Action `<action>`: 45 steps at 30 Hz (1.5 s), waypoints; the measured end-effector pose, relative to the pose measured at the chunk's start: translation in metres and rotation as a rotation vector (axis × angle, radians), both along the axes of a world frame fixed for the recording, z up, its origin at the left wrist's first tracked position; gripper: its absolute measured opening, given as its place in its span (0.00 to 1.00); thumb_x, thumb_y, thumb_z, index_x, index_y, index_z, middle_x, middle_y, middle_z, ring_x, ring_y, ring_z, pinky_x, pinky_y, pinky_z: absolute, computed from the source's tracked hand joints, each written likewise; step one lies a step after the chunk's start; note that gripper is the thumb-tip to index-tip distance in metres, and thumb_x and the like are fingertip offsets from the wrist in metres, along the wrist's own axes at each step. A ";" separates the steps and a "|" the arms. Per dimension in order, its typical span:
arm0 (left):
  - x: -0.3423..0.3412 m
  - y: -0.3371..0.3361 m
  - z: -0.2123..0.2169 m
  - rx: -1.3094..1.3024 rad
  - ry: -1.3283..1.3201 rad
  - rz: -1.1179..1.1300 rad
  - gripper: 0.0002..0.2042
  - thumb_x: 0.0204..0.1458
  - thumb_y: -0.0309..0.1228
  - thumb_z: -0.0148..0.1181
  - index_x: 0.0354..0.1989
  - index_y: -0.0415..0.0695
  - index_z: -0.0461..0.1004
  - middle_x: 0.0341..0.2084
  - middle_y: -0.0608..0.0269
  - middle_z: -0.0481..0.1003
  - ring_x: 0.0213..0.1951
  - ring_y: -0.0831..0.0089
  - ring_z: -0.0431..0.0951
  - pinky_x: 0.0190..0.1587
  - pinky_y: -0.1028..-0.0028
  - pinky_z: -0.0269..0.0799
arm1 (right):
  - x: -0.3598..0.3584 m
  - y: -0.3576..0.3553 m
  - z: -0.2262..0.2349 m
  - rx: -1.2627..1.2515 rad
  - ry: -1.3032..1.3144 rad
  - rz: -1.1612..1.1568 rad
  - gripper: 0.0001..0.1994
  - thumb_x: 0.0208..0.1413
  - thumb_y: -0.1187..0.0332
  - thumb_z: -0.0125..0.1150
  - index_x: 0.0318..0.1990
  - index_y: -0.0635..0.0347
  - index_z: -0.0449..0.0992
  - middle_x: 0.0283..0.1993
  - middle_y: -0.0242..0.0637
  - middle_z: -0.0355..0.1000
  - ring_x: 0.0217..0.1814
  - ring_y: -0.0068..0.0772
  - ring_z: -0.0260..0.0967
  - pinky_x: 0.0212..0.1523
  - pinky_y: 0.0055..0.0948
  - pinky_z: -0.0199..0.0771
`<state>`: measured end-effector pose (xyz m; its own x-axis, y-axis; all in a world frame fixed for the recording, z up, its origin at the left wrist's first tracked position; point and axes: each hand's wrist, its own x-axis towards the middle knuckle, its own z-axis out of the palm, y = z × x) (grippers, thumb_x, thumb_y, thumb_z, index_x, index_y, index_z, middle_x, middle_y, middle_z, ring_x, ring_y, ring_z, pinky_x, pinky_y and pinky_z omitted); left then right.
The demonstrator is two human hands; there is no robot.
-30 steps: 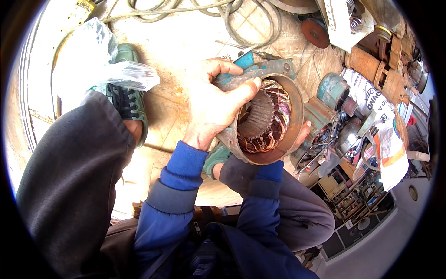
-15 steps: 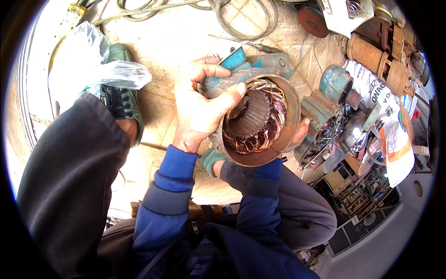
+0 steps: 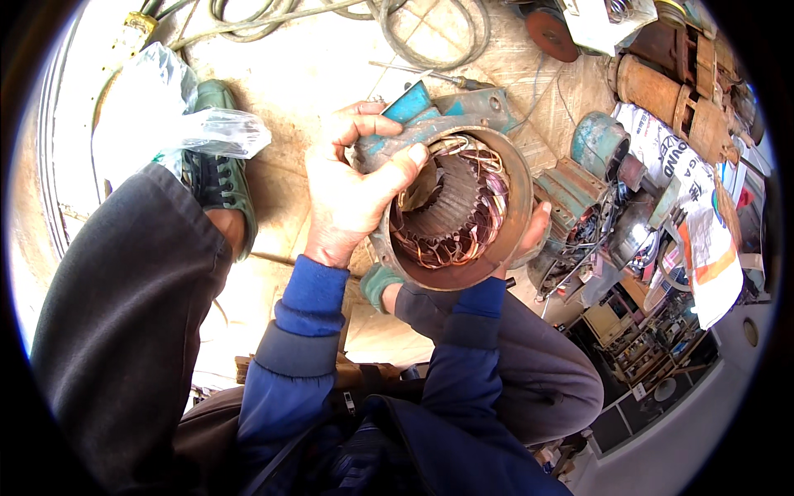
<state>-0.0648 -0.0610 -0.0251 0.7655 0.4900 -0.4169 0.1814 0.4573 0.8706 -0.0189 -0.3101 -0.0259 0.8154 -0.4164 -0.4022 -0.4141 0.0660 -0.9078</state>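
Both my hands hold up a motor stator housing [image 3: 514, 178], its round open end tilted toward me. Inside it show a ridged iron core [image 3: 453, 202] and a ring of copper windings [image 3: 495, 207]. My left hand [image 3: 351, 182] is closed on the left rim, thumb at the opening and fingers over the outer shell. On the right side my right hand [image 3: 536, 230] supports the housing; most of it is hidden behind the metal, with only some fingers showing. Worn blue paint covers a box-like bracket [image 3: 411, 103] on the housing's far side.
A screwdriver [image 3: 471, 83] and a coiled cable [image 3: 434, 62] lie on the tiled floor beyond. To the right are a teal motor shell [image 3: 599, 142], another finned housing [image 3: 573, 194], a white sack [image 3: 662, 149] and rusty cylinders [image 3: 649, 84]. A clear plastic bag [image 3: 219, 134] drapes by my left shoe [image 3: 222, 186].
The housing has shifted slightly left and up in my hands, and its opening is turned a little. Both hands keep their hold.
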 end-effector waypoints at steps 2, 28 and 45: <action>0.001 0.001 0.001 -0.014 0.021 -0.002 0.12 0.46 0.27 0.72 0.40 0.40 0.81 0.54 0.51 0.72 0.58 0.65 0.69 0.64 0.66 0.60 | 0.006 0.011 0.006 -0.151 -0.059 0.058 0.26 0.61 0.46 0.51 0.40 0.67 0.75 0.39 0.39 0.72 0.42 0.33 0.67 0.46 0.37 0.70; 0.029 0.028 -0.015 -0.512 -0.018 0.223 0.09 0.59 0.29 0.64 0.43 0.36 0.78 0.38 0.60 0.80 0.40 0.73 0.80 0.46 0.73 0.77 | 0.047 0.074 0.051 -0.592 -0.051 0.191 0.25 0.62 0.55 0.58 0.25 0.75 0.71 0.17 0.45 0.61 0.25 0.30 0.55 0.30 0.41 0.59; 0.023 0.029 -0.062 -0.381 0.026 -0.078 0.24 0.66 0.40 0.55 0.62 0.33 0.69 0.50 0.57 0.77 0.48 0.74 0.78 0.52 0.75 0.75 | 0.040 0.061 0.046 -0.455 -0.128 0.213 0.25 0.62 0.56 0.58 0.21 0.69 0.64 0.19 0.27 0.55 0.26 0.22 0.50 0.29 0.34 0.52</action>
<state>-0.0418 -0.0322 -0.0876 0.7811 0.2374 -0.5775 0.2479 0.7310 0.6358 0.0212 -0.2495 0.0202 0.9318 -0.3457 -0.1102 -0.2590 -0.4209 -0.8693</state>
